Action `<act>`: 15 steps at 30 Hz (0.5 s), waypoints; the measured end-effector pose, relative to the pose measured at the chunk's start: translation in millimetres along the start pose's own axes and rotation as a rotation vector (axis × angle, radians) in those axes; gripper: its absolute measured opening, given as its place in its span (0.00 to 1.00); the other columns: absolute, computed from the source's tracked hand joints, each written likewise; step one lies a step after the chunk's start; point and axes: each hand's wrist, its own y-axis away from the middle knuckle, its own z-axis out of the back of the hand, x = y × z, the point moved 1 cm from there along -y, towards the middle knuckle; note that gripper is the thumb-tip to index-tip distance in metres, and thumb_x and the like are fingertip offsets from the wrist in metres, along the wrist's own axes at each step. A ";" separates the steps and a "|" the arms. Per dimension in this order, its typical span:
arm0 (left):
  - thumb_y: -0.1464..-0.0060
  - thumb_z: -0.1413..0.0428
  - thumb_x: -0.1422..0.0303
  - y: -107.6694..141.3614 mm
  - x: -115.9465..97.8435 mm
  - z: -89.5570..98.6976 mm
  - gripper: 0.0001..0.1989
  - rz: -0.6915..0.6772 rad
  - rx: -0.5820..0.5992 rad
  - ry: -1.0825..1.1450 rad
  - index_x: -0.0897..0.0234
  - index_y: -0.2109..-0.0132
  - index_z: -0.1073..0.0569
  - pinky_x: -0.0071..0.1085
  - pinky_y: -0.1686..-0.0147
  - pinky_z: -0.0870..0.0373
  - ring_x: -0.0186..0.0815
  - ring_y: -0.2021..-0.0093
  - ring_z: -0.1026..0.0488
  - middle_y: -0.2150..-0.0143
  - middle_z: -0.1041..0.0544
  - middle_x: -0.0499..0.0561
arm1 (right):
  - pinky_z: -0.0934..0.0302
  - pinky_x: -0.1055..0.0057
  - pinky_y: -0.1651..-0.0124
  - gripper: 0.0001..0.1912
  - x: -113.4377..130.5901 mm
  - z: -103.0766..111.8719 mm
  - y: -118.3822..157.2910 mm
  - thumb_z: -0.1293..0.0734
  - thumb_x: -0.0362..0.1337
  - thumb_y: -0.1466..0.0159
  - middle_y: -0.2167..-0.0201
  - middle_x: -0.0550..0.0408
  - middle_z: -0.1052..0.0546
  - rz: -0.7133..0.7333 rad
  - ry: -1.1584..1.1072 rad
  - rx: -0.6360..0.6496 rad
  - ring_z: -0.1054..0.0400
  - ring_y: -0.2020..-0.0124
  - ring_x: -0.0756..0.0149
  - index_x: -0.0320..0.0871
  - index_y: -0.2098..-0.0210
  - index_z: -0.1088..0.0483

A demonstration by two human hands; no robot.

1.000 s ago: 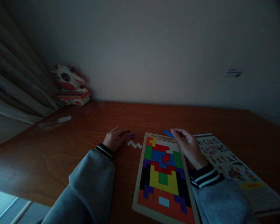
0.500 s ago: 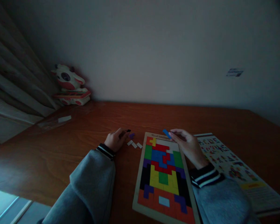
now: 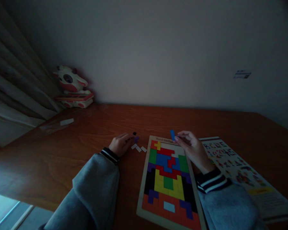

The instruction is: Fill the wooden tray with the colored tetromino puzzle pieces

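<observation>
Between the thumb and fingers of my right hand [image 3: 189, 145] is a blue piece [image 3: 172, 134], held above the top edge of the wooden puzzle board [image 3: 141, 195]. Coloured block pieces fill most of the board, with a pale area near its top. My left hand [image 3: 121, 143] rests on the table left of the board, fingers together beside a black piece [image 3: 134, 133] and a purple piece [image 3: 136, 139]. Whether it grips either is too small to tell. Several small white pieces [image 3: 138, 149] lie between that hand and the board.
A printed sheet [image 3: 244, 175] with coloured shapes lies right of the board, partly under my right sleeve. A cow figure [image 3: 73, 86] stands at the back left by the curtain [image 3: 16, 73]. A pale strip [image 3: 66, 122] is on the table [image 3: 91, 123] near it.
The blue piece has turned more upright in my right hand. My left hand has shifted slightly right, and the black piece shows a little farther right.
</observation>
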 end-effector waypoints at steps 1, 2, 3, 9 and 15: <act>0.35 0.50 0.64 -0.7 -1.1 0.0 0.10 -0.024 0.021 0.002 0.60 0.54 0.26 0.29 0.60 0.24 0.34 0.60 0.22 0.59 0.20 0.52 | 0.30 0.57 0.55 0.18 -0.4 0.1 0.1 0.28 0.50 0.43 0.62 0.51 0.22 -0.006 0.006 0.004 0.23 0.63 0.58 0.47 0.60 0.33; 0.35 0.50 0.63 -1.2 -2.1 0.0 0.11 -0.034 0.034 0.004 0.60 0.54 0.25 0.29 0.60 0.25 0.34 0.61 0.22 0.59 0.21 0.52 | 0.30 0.57 0.54 0.18 -0.8 0.2 0.2 0.28 0.49 0.43 0.62 0.51 0.22 -0.011 0.014 0.010 0.23 0.62 0.57 0.47 0.60 0.33; 0.35 0.50 0.63 -1.7 -2.8 -0.1 0.11 -0.034 0.043 0.006 0.60 0.53 0.25 0.28 0.60 0.25 0.34 0.61 0.22 0.59 0.21 0.52 | 0.30 0.57 0.53 0.18 -1.2 0.3 0.3 0.28 0.49 0.43 0.62 0.51 0.22 -0.015 0.022 0.015 0.24 0.61 0.57 0.47 0.59 0.33; 0.37 0.47 0.62 -1.2 -1.6 -1.8 0.13 -0.066 0.026 -0.015 0.62 0.49 0.27 0.27 0.64 0.25 0.31 0.68 0.25 0.62 0.23 0.52 | 0.30 0.58 0.54 0.19 -1.6 0.7 0.8 0.29 0.48 0.42 0.60 0.49 0.21 -0.019 0.045 0.022 0.23 0.61 0.58 0.45 0.57 0.31; 0.39 0.44 0.63 0.8 1.3 -3.2 0.16 -0.073 0.042 -0.053 0.62 0.47 0.29 0.28 0.62 0.25 0.32 0.65 0.24 0.62 0.24 0.51 | 0.31 0.60 0.54 0.19 2.4 1.4 1.1 0.29 0.50 0.43 0.60 0.48 0.21 0.029 0.146 -0.006 0.25 0.59 0.58 0.44 0.58 0.27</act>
